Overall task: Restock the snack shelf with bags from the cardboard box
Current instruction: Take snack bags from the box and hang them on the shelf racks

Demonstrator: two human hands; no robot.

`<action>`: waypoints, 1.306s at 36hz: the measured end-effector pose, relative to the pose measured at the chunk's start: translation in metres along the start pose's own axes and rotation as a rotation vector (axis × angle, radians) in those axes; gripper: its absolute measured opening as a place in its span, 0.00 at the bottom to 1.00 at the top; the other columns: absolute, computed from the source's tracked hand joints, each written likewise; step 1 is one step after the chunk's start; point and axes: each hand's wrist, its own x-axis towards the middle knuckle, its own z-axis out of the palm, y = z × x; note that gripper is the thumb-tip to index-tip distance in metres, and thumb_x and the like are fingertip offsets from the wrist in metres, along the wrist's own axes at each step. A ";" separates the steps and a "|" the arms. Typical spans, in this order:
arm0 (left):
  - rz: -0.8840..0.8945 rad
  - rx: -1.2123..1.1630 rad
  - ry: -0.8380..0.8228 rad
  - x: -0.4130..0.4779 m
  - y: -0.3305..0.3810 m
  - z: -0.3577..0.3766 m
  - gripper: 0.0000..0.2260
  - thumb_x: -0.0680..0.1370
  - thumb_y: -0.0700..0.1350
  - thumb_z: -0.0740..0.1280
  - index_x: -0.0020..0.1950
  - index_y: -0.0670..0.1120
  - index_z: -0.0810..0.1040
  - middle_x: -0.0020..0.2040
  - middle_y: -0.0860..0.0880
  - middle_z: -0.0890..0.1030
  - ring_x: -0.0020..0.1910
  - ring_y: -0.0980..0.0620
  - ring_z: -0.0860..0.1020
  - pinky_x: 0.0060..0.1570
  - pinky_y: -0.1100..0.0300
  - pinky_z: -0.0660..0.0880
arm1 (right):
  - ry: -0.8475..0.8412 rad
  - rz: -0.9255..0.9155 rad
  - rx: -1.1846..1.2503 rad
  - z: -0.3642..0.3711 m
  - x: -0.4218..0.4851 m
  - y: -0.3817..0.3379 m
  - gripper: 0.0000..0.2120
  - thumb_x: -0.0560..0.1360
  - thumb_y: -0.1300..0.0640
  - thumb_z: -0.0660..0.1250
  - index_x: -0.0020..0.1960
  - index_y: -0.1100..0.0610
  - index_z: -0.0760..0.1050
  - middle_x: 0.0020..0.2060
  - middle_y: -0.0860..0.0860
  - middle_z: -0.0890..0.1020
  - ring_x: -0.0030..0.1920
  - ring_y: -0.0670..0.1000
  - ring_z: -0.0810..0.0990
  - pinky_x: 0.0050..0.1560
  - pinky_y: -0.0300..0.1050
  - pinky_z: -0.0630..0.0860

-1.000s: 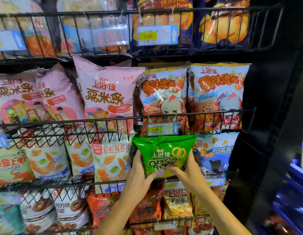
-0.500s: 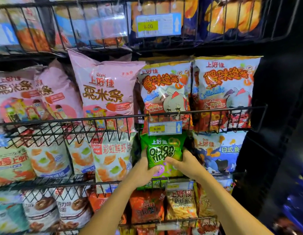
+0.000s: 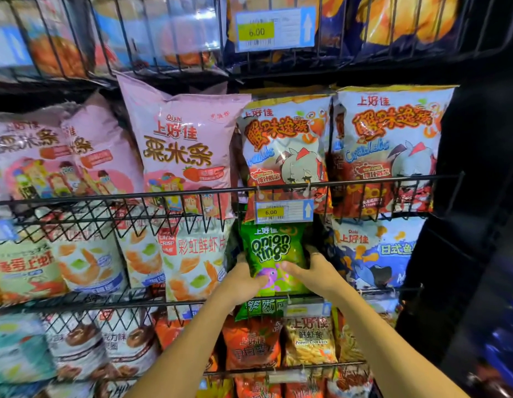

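Note:
A green bag of onion rings (image 3: 271, 251) stands upright in the middle wire shelf (image 3: 378, 291), between a white prawn-chip bag (image 3: 192, 262) and a blue fish-snack bag (image 3: 373, 254). My left hand (image 3: 243, 278) grips its lower left edge, thumb across the front. My right hand (image 3: 315, 272) grips its lower right edge, fingers behind the bag. The bag's top sits under a yellow 6.00 price tag (image 3: 282, 211). No cardboard box is in view.
Wire shelves hold packed snack bags: pink bags (image 3: 183, 150) and crab-flavour bags (image 3: 390, 145) above, orange bags (image 3: 252, 343) and prawn crackers (image 3: 309, 340) below. A dark shelf post (image 3: 464, 196) bounds the right side.
The green bag went from tilted in front of the shelf to upright and deeper in its slot. Both hands followed it inward, and the camera moved closer.

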 end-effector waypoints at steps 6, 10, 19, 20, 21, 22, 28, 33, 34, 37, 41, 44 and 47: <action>0.023 0.006 0.048 -0.005 0.005 -0.004 0.37 0.81 0.47 0.66 0.81 0.43 0.44 0.71 0.41 0.71 0.66 0.42 0.73 0.60 0.52 0.72 | 0.002 -0.040 -0.028 -0.005 -0.005 -0.003 0.51 0.71 0.32 0.68 0.80 0.62 0.52 0.62 0.53 0.75 0.57 0.52 0.75 0.54 0.45 0.76; 0.043 0.078 0.051 -0.016 0.009 -0.004 0.37 0.82 0.50 0.64 0.81 0.42 0.43 0.73 0.39 0.69 0.69 0.40 0.72 0.61 0.50 0.72 | 0.030 -0.046 -0.052 -0.007 -0.014 -0.009 0.47 0.74 0.35 0.67 0.79 0.61 0.53 0.68 0.58 0.73 0.66 0.57 0.74 0.61 0.51 0.75; 0.225 0.241 0.143 -0.066 -0.004 -0.010 0.31 0.82 0.51 0.64 0.81 0.46 0.55 0.78 0.45 0.63 0.76 0.44 0.65 0.71 0.52 0.66 | 0.180 -0.158 -0.187 -0.014 -0.062 -0.026 0.36 0.78 0.42 0.66 0.78 0.59 0.58 0.73 0.56 0.70 0.71 0.58 0.71 0.62 0.50 0.71; 0.257 0.258 0.147 -0.077 -0.009 -0.010 0.29 0.82 0.51 0.65 0.80 0.46 0.58 0.77 0.45 0.65 0.75 0.44 0.65 0.71 0.53 0.65 | 0.218 -0.176 -0.251 -0.010 -0.072 -0.026 0.34 0.79 0.43 0.65 0.78 0.59 0.59 0.72 0.57 0.71 0.70 0.58 0.72 0.61 0.51 0.72; 0.281 0.281 0.144 -0.089 -0.016 -0.011 0.27 0.82 0.50 0.65 0.79 0.47 0.61 0.75 0.46 0.67 0.74 0.46 0.66 0.70 0.55 0.65 | 0.246 -0.193 -0.319 -0.005 -0.083 -0.026 0.33 0.79 0.43 0.65 0.77 0.59 0.61 0.71 0.57 0.72 0.68 0.59 0.73 0.60 0.53 0.73; 0.296 0.305 0.132 -0.102 -0.025 -0.011 0.25 0.82 0.50 0.64 0.78 0.49 0.63 0.75 0.47 0.68 0.74 0.47 0.67 0.67 0.59 0.64 | 0.261 -0.213 -0.380 0.002 -0.094 -0.025 0.31 0.80 0.44 0.64 0.76 0.58 0.62 0.70 0.57 0.73 0.66 0.59 0.74 0.59 0.54 0.75; 0.282 0.416 0.114 -0.166 -0.108 -0.022 0.21 0.82 0.50 0.63 0.75 0.51 0.68 0.75 0.51 0.68 0.74 0.51 0.67 0.70 0.60 0.62 | 0.146 -0.300 -0.570 0.062 -0.149 -0.017 0.26 0.79 0.44 0.64 0.73 0.53 0.67 0.63 0.55 0.77 0.52 0.56 0.79 0.47 0.52 0.78; 0.077 0.476 0.086 -0.198 -0.205 -0.045 0.22 0.81 0.47 0.64 0.76 0.48 0.69 0.75 0.48 0.69 0.72 0.47 0.70 0.71 0.52 0.68 | -0.035 -0.235 -0.713 0.130 -0.177 -0.008 0.23 0.80 0.42 0.62 0.71 0.52 0.68 0.63 0.55 0.77 0.46 0.56 0.78 0.40 0.48 0.75; 0.039 0.479 0.077 -0.204 -0.225 -0.051 0.22 0.81 0.47 0.64 0.76 0.48 0.68 0.74 0.47 0.69 0.70 0.46 0.71 0.69 0.50 0.70 | -0.084 -0.212 -0.725 0.145 -0.182 -0.007 0.24 0.80 0.43 0.63 0.71 0.52 0.68 0.62 0.55 0.77 0.46 0.57 0.78 0.40 0.49 0.77; -0.007 0.548 0.060 -0.228 -0.280 -0.074 0.22 0.82 0.49 0.62 0.76 0.48 0.68 0.75 0.47 0.68 0.71 0.45 0.71 0.69 0.48 0.70 | -0.187 -0.160 -0.763 0.191 -0.202 -0.006 0.23 0.80 0.44 0.62 0.71 0.54 0.67 0.56 0.57 0.79 0.46 0.58 0.78 0.38 0.49 0.75; -0.006 0.604 0.094 -0.264 -0.346 -0.112 0.24 0.82 0.50 0.62 0.78 0.50 0.65 0.74 0.46 0.71 0.69 0.44 0.73 0.66 0.48 0.73 | -0.240 -0.109 -0.847 0.257 -0.230 -0.013 0.21 0.80 0.43 0.60 0.68 0.54 0.68 0.51 0.57 0.79 0.50 0.61 0.80 0.44 0.53 0.79; 0.020 0.617 0.088 -0.290 -0.391 -0.142 0.25 0.81 0.47 0.64 0.78 0.50 0.65 0.76 0.47 0.69 0.72 0.43 0.70 0.67 0.45 0.72 | -0.241 -0.058 -0.882 0.304 -0.250 -0.025 0.21 0.80 0.42 0.60 0.68 0.53 0.68 0.51 0.55 0.79 0.49 0.59 0.80 0.43 0.51 0.78; -0.022 0.646 0.054 -0.310 -0.427 -0.170 0.23 0.81 0.48 0.64 0.76 0.48 0.66 0.75 0.45 0.68 0.71 0.41 0.70 0.65 0.45 0.73 | -0.264 -0.013 -0.890 0.350 -0.277 -0.040 0.23 0.81 0.45 0.59 0.73 0.54 0.65 0.58 0.56 0.79 0.53 0.58 0.78 0.49 0.50 0.75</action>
